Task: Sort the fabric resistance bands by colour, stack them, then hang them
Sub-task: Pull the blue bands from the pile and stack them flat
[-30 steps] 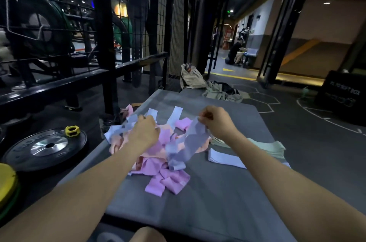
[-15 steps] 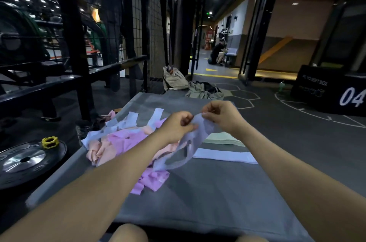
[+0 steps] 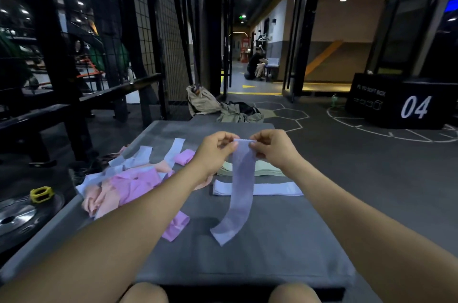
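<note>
1. The left forearm hides part of the mixed pile (image 3: 128, 183) at 9 o'clock on the grey counter (image 3: 285, 240).
2. The lavender band (image 3: 241, 186), bunched half a second ago, now hangs straight from both hands; left hand (image 3: 215, 151) and right hand (image 3: 275, 149) fingers pinch its top edge.
3. The black box (image 3: 396, 102) at 2 o'clock reads "04".

Grey padded mat (image 3: 285, 248) with fabric bands sorted and unsorted on it.
A tangled heap of bands (image 3: 128, 183) in pink, peach and pale blue lies on the mat's left side, with one pink band (image 3: 176, 226) stretching toward the near edge. To the right, a pale blue band (image 3: 272, 189) lies flat across the mat, and just behind it sits a low stack of pale green bands (image 3: 262, 170). The lower end of a lavender band (image 3: 229, 230) rests on the mat's middle.
</note>
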Action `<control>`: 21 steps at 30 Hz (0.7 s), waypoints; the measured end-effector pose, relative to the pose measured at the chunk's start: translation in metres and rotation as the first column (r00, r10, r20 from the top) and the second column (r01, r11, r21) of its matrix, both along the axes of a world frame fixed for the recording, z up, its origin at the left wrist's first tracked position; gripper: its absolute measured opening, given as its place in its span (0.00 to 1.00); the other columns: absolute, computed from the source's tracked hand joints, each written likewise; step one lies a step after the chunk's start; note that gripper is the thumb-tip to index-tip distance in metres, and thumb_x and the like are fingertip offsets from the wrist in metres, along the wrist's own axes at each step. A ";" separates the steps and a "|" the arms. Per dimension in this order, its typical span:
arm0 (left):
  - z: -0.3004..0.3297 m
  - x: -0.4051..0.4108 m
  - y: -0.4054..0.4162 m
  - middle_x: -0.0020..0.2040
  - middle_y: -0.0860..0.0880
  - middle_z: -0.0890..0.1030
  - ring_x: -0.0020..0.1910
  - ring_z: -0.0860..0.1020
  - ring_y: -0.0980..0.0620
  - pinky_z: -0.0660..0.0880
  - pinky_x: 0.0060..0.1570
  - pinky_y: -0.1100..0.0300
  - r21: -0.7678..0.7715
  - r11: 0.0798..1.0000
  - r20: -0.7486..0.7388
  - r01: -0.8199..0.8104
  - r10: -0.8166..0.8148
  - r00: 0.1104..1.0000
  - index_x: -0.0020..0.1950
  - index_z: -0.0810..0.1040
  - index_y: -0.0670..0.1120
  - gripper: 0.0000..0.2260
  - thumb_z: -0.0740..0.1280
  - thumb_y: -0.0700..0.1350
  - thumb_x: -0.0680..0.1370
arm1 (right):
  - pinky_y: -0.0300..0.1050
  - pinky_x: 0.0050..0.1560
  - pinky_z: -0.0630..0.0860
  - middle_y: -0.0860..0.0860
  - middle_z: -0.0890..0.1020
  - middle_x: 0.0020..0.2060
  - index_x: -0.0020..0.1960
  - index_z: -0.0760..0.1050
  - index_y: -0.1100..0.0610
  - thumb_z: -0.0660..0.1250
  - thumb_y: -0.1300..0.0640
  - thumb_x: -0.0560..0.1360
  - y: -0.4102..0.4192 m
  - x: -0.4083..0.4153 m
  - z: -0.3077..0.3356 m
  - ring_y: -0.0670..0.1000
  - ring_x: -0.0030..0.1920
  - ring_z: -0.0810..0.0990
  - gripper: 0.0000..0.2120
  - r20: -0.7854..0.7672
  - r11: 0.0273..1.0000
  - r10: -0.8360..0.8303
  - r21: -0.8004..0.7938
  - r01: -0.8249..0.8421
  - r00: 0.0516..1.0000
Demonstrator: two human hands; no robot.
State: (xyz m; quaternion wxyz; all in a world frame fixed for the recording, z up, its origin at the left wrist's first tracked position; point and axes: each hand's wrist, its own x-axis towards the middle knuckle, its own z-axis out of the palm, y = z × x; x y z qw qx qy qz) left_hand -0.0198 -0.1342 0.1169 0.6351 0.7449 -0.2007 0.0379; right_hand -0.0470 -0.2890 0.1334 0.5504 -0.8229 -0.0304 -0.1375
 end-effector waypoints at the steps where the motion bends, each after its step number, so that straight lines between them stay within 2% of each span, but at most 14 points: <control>1: 0.003 0.000 -0.001 0.42 0.49 0.79 0.44 0.76 0.51 0.77 0.46 0.58 0.018 1.000 0.010 0.003 -0.003 1.000 0.47 0.76 0.46 0.06 0.64 0.36 0.78 | 0.55 0.52 0.79 0.54 0.77 0.33 0.44 0.76 0.61 0.66 0.67 0.75 0.000 0.000 0.001 0.54 0.40 0.76 0.03 0.005 1.000 0.010 -0.022 -0.010 1.000; 2: 0.005 0.000 -0.002 0.40 0.48 0.79 0.42 0.76 0.51 0.77 0.46 0.56 0.041 0.999 0.020 0.002 -0.003 1.000 0.45 0.76 0.47 0.06 0.64 0.36 0.78 | 0.55 0.52 0.79 0.54 0.78 0.34 0.47 0.77 0.62 0.66 0.67 0.75 0.000 -0.001 0.002 0.54 0.41 0.77 0.02 0.018 0.999 0.018 -0.036 -0.017 1.000; 5: 0.009 0.000 -0.004 0.36 0.47 0.77 0.37 0.75 0.51 0.77 0.38 0.60 0.068 0.998 0.037 -0.012 0.009 0.999 0.40 0.76 0.48 0.08 0.66 0.36 0.77 | 0.56 0.53 0.79 0.58 0.80 0.41 0.52 0.76 0.66 0.66 0.68 0.75 0.000 -0.001 0.006 0.54 0.44 0.79 0.07 0.057 0.999 0.026 -0.033 -0.024 0.998; 9: 0.013 0.000 -0.002 0.36 0.48 0.78 0.37 0.75 0.51 0.76 0.38 0.59 -0.060 0.997 0.012 -0.056 0.057 0.998 0.40 0.76 0.47 0.09 0.66 0.36 0.77 | 0.51 0.50 0.79 0.61 0.80 0.41 0.51 0.74 0.65 0.70 0.65 0.73 0.002 -0.004 -0.002 0.52 0.43 0.78 0.08 0.016 0.995 0.099 -0.014 -0.098 0.995; 10: 0.015 0.001 0.000 0.37 0.48 0.78 0.37 0.75 0.52 0.77 0.37 0.59 -0.102 0.992 -0.002 -0.068 0.068 0.998 0.40 0.76 0.47 0.08 0.66 0.36 0.77 | 0.47 0.47 0.79 0.61 0.79 0.40 0.49 0.75 0.64 0.71 0.65 0.72 0.004 -0.004 -0.006 0.51 0.41 0.77 0.08 -0.018 0.991 0.126 -0.040 -0.126 0.992; 12: 0.018 0.004 0.005 0.38 0.48 0.78 0.37 0.75 0.53 0.77 0.38 0.59 -0.176 0.979 -0.042 -0.101 0.095 0.995 0.40 0.75 0.47 0.08 0.65 0.36 0.77 | 0.38 0.38 0.74 0.54 0.77 0.34 0.41 0.73 0.61 0.72 0.65 0.70 0.007 -0.002 -0.016 0.48 0.35 0.73 0.07 -0.087 0.979 0.151 -0.122 -0.161 0.985; 14: 0.020 0.008 0.012 0.39 0.48 0.78 0.38 0.76 0.52 0.76 0.40 0.57 -0.231 0.962 -0.083 -0.148 0.132 0.988 0.41 0.75 0.47 0.07 0.65 0.36 0.78 | 0.32 0.31 0.67 0.48 0.73 0.28 0.32 0.70 0.56 0.73 0.66 0.69 0.008 0.000 -0.025 0.44 0.29 0.69 0.14 -0.151 0.958 0.160 -0.213 -0.190 0.976; 16: 0.019 0.012 0.021 0.38 0.48 0.78 0.37 0.75 0.52 0.76 0.34 0.60 -0.278 0.940 -0.113 -0.199 0.174 0.978 0.41 0.75 0.46 0.08 0.64 0.36 0.78 | 0.29 0.28 0.64 0.47 0.73 0.26 0.31 0.71 0.54 0.73 0.67 0.69 0.007 0.003 -0.032 0.41 0.26 0.68 0.15 -0.198 0.948 0.167 -0.238 -0.213 0.966; 18: 0.015 0.015 0.027 0.38 0.48 0.76 0.36 0.74 0.53 0.75 0.29 0.65 -0.321 0.913 -0.147 -0.251 0.214 0.966 0.40 0.74 0.46 0.09 0.63 0.35 0.78 | 0.30 0.27 0.64 0.49 0.72 0.28 0.32 0.71 0.56 0.71 0.68 0.70 0.003 0.005 -0.038 0.43 0.26 0.67 0.13 -0.221 0.945 0.168 -0.243 -0.221 0.961; 19: 0.012 0.015 0.030 0.38 0.49 0.76 0.36 0.74 0.54 0.76 0.30 0.66 -0.334 0.899 -0.168 -0.282 0.238 0.957 0.40 0.74 0.46 0.09 0.63 0.35 0.78 | 0.33 0.30 0.64 0.51 0.72 0.29 0.34 0.72 0.58 0.69 0.67 0.71 0.002 0.006 -0.040 0.45 0.29 0.67 0.11 -0.224 0.937 0.165 -0.268 -0.223 0.961; 21: 0.002 0.019 0.032 0.38 0.49 0.76 0.36 0.75 0.55 0.78 0.37 0.63 -0.350 0.869 -0.226 -0.351 0.285 0.932 0.39 0.73 0.46 0.09 0.64 0.36 0.78 | 0.40 0.38 0.66 0.54 0.72 0.35 0.41 0.72 0.61 0.66 0.65 0.74 -0.003 0.010 -0.045 0.50 0.35 0.68 0.04 -0.213 0.921 0.160 -0.320 -0.223 0.964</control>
